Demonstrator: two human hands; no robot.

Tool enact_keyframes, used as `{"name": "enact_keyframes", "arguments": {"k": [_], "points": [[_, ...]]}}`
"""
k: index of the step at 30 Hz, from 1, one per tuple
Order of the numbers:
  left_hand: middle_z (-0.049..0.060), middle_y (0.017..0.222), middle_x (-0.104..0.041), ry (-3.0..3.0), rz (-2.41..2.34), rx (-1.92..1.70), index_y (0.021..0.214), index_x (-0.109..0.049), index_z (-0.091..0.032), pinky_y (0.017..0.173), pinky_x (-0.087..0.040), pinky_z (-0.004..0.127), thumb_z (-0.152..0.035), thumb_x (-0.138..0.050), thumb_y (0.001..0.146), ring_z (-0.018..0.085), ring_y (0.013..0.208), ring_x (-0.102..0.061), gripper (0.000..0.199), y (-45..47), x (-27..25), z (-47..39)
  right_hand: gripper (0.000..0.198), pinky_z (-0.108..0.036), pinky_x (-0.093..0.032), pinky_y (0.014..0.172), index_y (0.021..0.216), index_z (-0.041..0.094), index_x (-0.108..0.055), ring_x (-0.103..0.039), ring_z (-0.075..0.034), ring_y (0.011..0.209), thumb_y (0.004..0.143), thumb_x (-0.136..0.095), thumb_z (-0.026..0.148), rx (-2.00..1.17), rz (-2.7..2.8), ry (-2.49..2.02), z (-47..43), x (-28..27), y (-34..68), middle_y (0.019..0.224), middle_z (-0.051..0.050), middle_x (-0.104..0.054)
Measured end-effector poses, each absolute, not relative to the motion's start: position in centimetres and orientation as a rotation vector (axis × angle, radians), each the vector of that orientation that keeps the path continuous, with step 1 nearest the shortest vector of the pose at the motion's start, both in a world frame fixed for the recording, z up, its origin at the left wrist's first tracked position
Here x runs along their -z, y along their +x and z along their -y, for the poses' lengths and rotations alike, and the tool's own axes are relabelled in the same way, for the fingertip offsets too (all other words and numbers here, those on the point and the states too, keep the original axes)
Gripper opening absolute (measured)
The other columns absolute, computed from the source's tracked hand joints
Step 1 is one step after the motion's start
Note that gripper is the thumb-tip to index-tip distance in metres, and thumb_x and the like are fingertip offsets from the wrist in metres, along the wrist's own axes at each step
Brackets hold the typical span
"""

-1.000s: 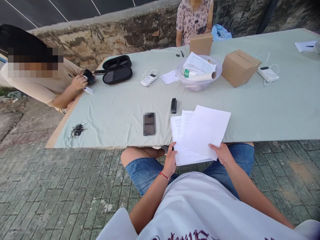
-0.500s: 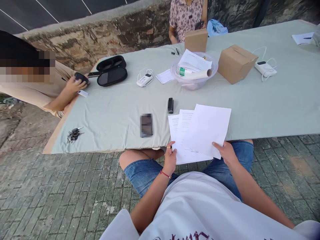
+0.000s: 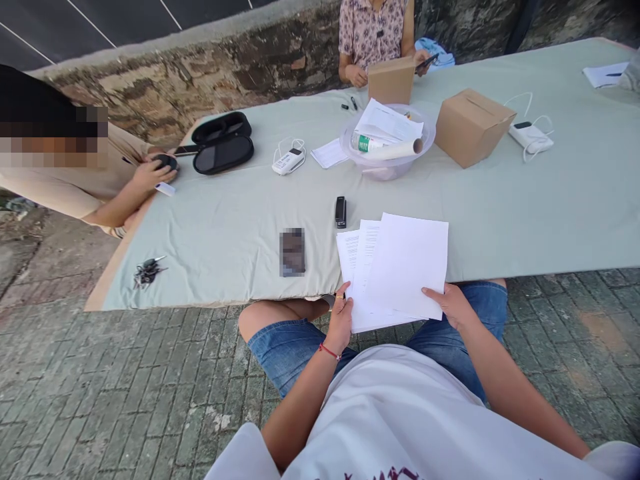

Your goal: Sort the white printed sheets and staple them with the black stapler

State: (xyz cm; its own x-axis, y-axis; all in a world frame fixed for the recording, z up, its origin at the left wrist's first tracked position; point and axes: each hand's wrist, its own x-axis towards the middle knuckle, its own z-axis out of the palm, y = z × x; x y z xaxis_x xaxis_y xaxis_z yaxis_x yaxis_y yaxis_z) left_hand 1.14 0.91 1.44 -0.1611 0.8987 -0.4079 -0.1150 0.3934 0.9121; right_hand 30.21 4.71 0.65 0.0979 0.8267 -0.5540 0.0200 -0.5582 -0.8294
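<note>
My left hand [image 3: 341, 320] pinches the lower left edge of several printed sheets of paper [image 3: 364, 280], which lie fanned at the table's near edge. On top of them, to the right, is a sheet with a blank upper face [image 3: 413, 263]. My right hand [image 3: 451, 307] is closed on that sheet's lower right corner, thumb above and fingers hidden beneath. Just beyond the sheets lies a small black stapler [image 3: 341, 212]. Left of the papers is a dark rectangular object [image 3: 293, 252], blurred out.
Keys [image 3: 149, 272] lie on the cloth-covered table [image 3: 225, 240] at left. Farther back are an open black case [image 3: 224, 153], a white corded device [image 3: 289, 161], a plastic basin [image 3: 385, 170] of papers and a cardboard box [image 3: 470, 127]. One person [image 3: 110, 180] sits left, another [image 3: 373, 40] opposite.
The top sheet has shifted left and turned straighter, covering more of the printed sheets. My left hand has barely moved. The person opposite has brought a phone out right of the box.
</note>
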Motion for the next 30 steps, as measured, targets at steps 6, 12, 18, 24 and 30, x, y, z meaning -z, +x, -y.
{"name": "enact_keyframes", "arguments": {"k": [6,12,18,24,30], "points": [[0.008,0.133,-0.057,0.674,-1.390,-1.097,0.138,-0.044,-0.025,0.090,-0.049,0.032,-0.041,-0.054,0.087,0.020,0.106,-0.061,0.054,1.1,-1.7,-1.1,0.041,-0.038,-0.058,0.083,0.101,0.016,-0.074,-0.070,-0.030,0.098,0.067,-0.080,0.039,-1.447,0.833,-1.742,-4.7,-0.2,31.0,0.104,-0.010,-0.074],[0.006,0.107,-0.066,0.631,-1.482,-1.042,0.118,-0.056,-0.022,0.076,-0.050,0.031,-0.036,-0.053,0.083,0.019,0.088,-0.062,0.038,1.0,-1.7,-1.4,0.037,-0.040,-0.058,0.086,0.098,0.018,-0.075,-0.069,-0.031,0.102,0.065,-0.081,0.034,-1.456,0.754,-1.699,-5.3,-1.2,31.9,0.107,-0.009,-0.074],[0.006,0.100,-0.068,0.528,-1.434,-1.130,0.102,-0.061,-0.019,0.079,-0.050,0.031,-0.046,-0.059,0.081,0.019,0.089,-0.063,0.034,1.3,-1.4,-1.5,0.035,-0.038,-0.057,0.084,0.098,0.020,-0.075,-0.071,-0.027,0.095,0.067,-0.080,0.035,-1.664,0.886,-1.600,-5.1,-2.2,29.7,0.103,-0.007,-0.075],[0.010,0.108,-0.069,0.557,-1.346,-1.135,0.100,-0.058,-0.017,0.084,-0.051,0.035,-0.044,-0.067,0.078,0.023,0.095,-0.065,0.036,1.2,-1.4,-1.5,0.039,-0.037,-0.057,0.083,0.104,0.020,-0.073,-0.070,-0.027,0.095,0.070,-0.077,0.039,-1.570,1.033,-1.676,-5.4,-2.0,28.6,0.106,-0.007,-0.074],[0.010,0.103,-0.070,0.614,-1.467,-1.156,0.116,-0.049,-0.018,0.078,-0.053,0.035,-0.039,-0.067,0.079,0.021,0.086,-0.066,0.046,0.8,-1.1,-1.2,0.047,-0.038,-0.057,0.082,0.108,0.020,-0.071,-0.069,-0.029,0.095,0.065,-0.080,0.038,-1.241,1.008,-1.844,-5.6,-1.0,31.1,0.104,-0.007,-0.075]]}}
